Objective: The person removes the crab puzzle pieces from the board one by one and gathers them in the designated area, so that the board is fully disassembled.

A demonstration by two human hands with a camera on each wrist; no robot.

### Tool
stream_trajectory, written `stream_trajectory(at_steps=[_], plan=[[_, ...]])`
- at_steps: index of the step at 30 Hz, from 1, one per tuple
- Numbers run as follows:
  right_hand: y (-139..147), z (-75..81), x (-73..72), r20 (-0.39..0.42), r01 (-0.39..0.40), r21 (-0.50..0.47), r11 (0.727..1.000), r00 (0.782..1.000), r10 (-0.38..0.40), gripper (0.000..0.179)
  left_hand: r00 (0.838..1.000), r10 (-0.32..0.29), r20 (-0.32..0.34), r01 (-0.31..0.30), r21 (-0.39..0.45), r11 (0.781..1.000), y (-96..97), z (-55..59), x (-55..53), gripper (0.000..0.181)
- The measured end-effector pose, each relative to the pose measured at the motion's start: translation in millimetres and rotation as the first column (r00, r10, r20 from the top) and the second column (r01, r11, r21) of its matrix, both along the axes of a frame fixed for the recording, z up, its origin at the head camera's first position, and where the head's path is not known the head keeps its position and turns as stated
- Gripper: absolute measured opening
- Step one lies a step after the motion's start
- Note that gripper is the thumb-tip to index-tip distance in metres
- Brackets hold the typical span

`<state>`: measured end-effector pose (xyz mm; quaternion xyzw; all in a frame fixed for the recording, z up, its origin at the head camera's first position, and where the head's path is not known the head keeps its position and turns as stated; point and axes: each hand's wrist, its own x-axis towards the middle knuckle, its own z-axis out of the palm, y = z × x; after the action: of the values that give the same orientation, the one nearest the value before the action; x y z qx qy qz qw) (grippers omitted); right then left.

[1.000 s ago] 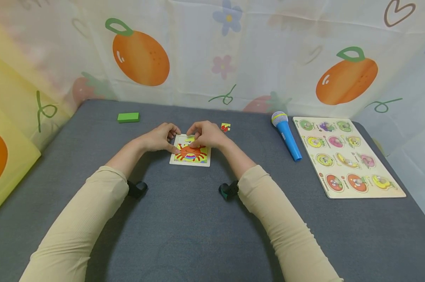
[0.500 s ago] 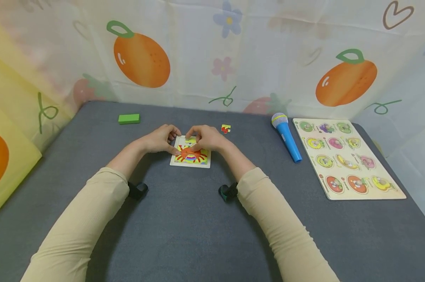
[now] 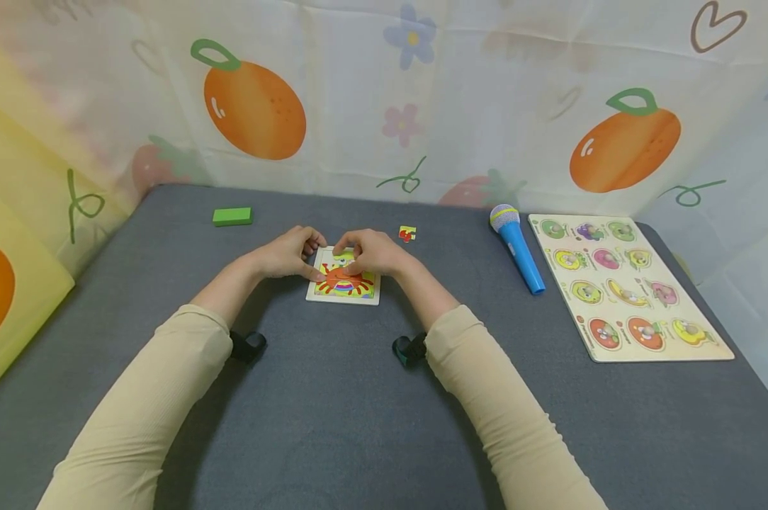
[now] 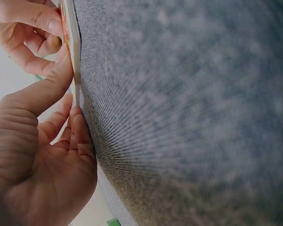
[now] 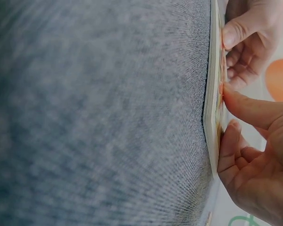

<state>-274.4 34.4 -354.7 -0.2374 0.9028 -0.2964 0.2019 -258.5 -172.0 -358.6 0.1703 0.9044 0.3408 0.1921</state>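
Observation:
A small square jigsaw puzzle (image 3: 342, 296) with a pale frame and a red crab on yellow lies flat on the table. My left hand (image 3: 285, 253) holds its left side, thumb on the crab picture and fingers at the frame's edge. My right hand (image 3: 377, 253) lies over the upper right part, with curled fingers and the thumb on the crab. In the right wrist view the right thumb (image 5: 247, 106) touches the picture while the fingers bend down at the board. The upper right corner is hidden under this hand. A loose puzzle piece (image 3: 407, 234), yellow and red, lies just beyond it.
A green block (image 3: 232, 217) lies at the back left of the grey table (image 3: 333, 411). To the right are a blue toy microphone (image 3: 518, 248) and a large wooden fruit puzzle board (image 3: 582, 312). A printed curtain (image 3: 358, 92) hangs behind the table.
A second ago the right hand sat slightly farther up and its index finger was more to the right; it has eased down a little. The left hand keeps its hold on the puzzle.

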Motion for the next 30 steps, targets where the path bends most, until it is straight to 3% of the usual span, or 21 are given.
stream_trajectory(at_steps=[21,30], plan=[[-4.3,4.3,2.2,0.02,0.001,0.007,1.0,1.0,-0.001,0.034,1.0,0.011,-0.004,-0.011,-0.008,1.0,0.3,-1.2,-0.1,0.059],[-3.8,4.3,1.1,-0.031,-0.018,0.023,1.0,0.999,0.019,0.034,1.0,0.004,0.0,-0.004,-0.012,1.0,-1.3,-3.9,-3.1,0.06]])
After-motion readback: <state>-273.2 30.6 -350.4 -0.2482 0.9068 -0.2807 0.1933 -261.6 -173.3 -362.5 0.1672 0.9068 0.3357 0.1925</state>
